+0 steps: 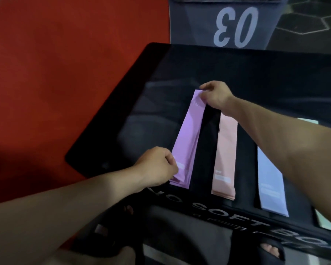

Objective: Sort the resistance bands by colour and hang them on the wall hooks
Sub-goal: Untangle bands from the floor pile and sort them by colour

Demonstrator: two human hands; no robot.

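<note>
Resistance bands lie side by side on the black box top (141,96), the purple band (187,138) pinched by the left hand (157,166) at 7 o'clock and the right hand (215,94) at 12, then the pink band (225,152) and the lilac-blue band (269,178) toward 3 o'clock.

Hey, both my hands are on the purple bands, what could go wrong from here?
1. The purple bands look stacked; lifted by the ends held by your left hand and right hand, a lower one may slip out.
2. Your right forearm crosses the pink bands and could drag them askew.
</note>
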